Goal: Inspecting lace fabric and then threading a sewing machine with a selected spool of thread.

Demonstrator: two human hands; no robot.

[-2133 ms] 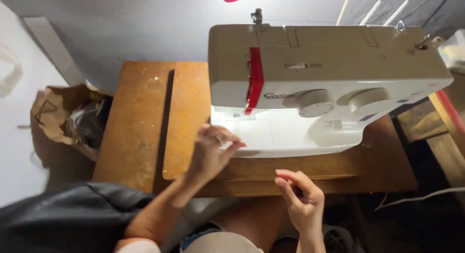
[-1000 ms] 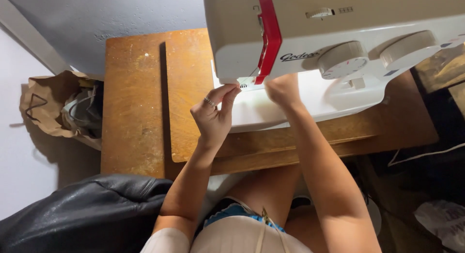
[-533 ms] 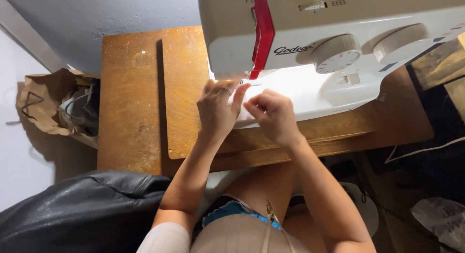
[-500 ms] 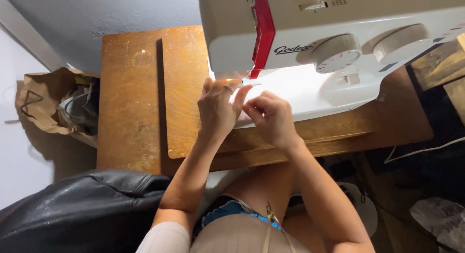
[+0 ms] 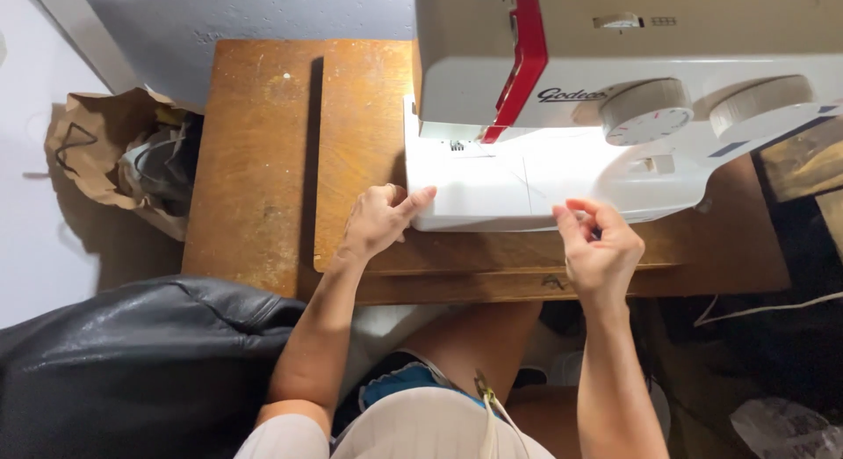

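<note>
A brown paper bag (image 5: 92, 151) sits left of the wooden table (image 5: 255, 160) — dark stuff fills it. The left hand (image 5: 379, 220) rests loosely curled against the sewing machine (image 5: 527, 173) base's front left edge. The right hand (image 5: 599, 244) pinches a thin thread (image 5: 525, 180) running back toward the needle — bare table lies left.

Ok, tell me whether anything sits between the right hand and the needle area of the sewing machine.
Nothing visible does. The right hand pinches a thin thread that runs over the bare white bed of the sewing machine toward the needle area. The left hand rests at the bed's front left corner, off that line.
</note>
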